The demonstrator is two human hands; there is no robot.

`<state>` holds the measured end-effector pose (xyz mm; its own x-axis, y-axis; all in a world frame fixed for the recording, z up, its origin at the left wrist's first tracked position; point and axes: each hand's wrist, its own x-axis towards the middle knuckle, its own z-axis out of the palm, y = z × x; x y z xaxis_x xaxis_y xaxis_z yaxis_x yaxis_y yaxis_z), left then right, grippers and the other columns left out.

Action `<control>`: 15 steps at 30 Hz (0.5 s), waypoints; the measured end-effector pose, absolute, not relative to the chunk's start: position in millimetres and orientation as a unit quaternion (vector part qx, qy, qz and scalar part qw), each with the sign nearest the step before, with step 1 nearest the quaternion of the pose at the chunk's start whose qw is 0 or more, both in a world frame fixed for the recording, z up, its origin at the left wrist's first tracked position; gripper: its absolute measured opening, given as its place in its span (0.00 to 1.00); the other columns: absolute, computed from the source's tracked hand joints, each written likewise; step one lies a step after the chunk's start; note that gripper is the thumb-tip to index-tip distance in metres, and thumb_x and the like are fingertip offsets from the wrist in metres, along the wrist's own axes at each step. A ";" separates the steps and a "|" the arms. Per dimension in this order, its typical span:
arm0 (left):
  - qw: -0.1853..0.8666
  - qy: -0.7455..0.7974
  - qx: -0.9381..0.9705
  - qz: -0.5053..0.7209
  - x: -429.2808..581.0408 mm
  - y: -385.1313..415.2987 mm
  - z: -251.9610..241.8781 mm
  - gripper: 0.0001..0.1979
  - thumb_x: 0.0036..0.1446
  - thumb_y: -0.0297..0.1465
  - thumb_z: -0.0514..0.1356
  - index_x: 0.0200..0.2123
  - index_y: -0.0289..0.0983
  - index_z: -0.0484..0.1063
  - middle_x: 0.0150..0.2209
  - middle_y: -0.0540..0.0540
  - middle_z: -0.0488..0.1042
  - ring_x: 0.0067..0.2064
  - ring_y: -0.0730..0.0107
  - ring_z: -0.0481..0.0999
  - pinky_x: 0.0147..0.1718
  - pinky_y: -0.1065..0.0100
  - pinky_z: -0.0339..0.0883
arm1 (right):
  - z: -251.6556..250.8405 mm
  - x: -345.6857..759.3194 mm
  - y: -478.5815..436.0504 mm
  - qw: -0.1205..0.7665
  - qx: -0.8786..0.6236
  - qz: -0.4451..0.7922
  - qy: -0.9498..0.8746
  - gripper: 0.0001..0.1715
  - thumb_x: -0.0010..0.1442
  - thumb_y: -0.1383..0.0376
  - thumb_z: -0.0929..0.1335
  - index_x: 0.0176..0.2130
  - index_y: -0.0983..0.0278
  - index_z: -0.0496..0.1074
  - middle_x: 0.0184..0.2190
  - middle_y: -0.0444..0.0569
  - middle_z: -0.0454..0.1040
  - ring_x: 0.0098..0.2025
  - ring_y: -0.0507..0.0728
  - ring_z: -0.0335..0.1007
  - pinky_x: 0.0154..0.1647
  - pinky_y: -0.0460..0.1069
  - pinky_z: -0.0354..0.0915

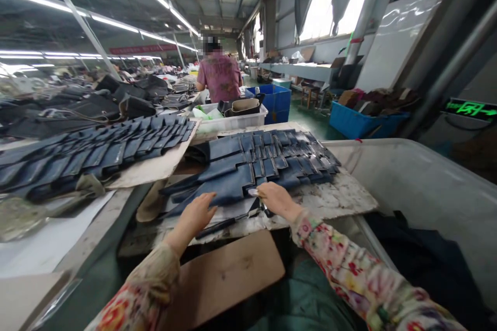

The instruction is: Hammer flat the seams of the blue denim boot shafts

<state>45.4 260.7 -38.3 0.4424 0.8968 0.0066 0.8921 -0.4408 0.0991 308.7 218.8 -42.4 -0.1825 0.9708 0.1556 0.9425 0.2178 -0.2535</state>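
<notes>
Several dark blue leather pieces [267, 160] lie overlapping on a stained white board [334, 199] in front of me. My left hand [196, 214] rests flat, fingers stretched, on the near blue piece [229, 186]. My right hand [275, 199] is closed at the near edge of the pieces; a thin dark tool [221, 225] lies just below it, and whether the fingers grip it I cannot make out. Both arms wear floral sleeves.
Another board [155, 165] of blue pieces lies to the left. A large grey bin [419, 186] stands at my right, a cardboard sheet [229, 274] below the board. Ahead, a person in a pink shirt [221, 77] works beside a white tray [229, 121] and blue crates [277, 101].
</notes>
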 end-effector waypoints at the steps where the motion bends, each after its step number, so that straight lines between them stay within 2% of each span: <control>1: 0.032 0.539 0.841 0.025 47.3 277.4 -39.5 0.22 0.57 0.31 0.53 0.56 0.34 0.63 0.56 0.39 0.67 0.58 0.60 0.66 0.56 0.61 0.58 | -42.0 291.9 232.9 0.130 -0.607 0.055 -0.782 0.10 0.60 0.70 0.63 0.37 0.65 0.73 0.39 0.50 0.75 0.44 0.54 0.68 0.45 0.45 0.60; 5: 0.005 0.587 0.809 0.015 58.7 333.3 -48.5 0.25 0.55 0.28 0.55 0.57 0.33 0.61 0.57 0.35 0.65 0.57 0.54 0.66 0.53 0.56 0.61 | -39.8 253.8 283.6 0.077 -0.582 0.057 -0.808 0.09 0.61 0.69 0.63 0.38 0.68 0.73 0.41 0.52 0.74 0.46 0.56 0.68 0.47 0.49 0.63; 9: -0.009 0.606 0.794 0.042 79.2 369.1 -62.4 0.26 0.56 0.26 0.56 0.59 0.34 0.58 0.59 0.35 0.62 0.59 0.53 0.63 0.52 0.54 0.62 | -40.8 246.9 317.4 0.018 -0.588 0.043 -0.807 0.11 0.63 0.63 0.65 0.41 0.69 0.71 0.42 0.51 0.72 0.46 0.56 0.68 0.47 0.55 0.66; 12: -0.007 0.608 0.791 0.070 92.7 384.7 -72.2 0.22 0.59 0.29 0.56 0.57 0.36 0.61 0.58 0.38 0.62 0.58 0.55 0.63 0.52 0.52 0.62 | -42.4 247.8 332.5 -0.015 -0.593 0.027 -0.804 0.13 0.62 0.62 0.65 0.43 0.68 0.70 0.44 0.51 0.71 0.47 0.56 0.68 0.47 0.56 0.67; 15: 0.006 0.616 0.784 0.082 97.6 395.4 -75.1 0.17 0.60 0.35 0.56 0.51 0.36 0.66 0.53 0.41 0.67 0.51 0.60 0.69 0.49 0.52 0.65 | -44.7 248.0 346.3 -0.035 -0.597 0.019 -0.801 0.14 0.62 0.62 0.65 0.45 0.68 0.69 0.46 0.52 0.70 0.47 0.57 0.67 0.47 0.56 0.67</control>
<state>97.6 395.4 -75.1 0.2281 0.9660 0.1215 0.9641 -0.2415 0.1102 248.0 346.3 -44.7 -0.2849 0.9553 -0.0794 0.9579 0.2867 0.0120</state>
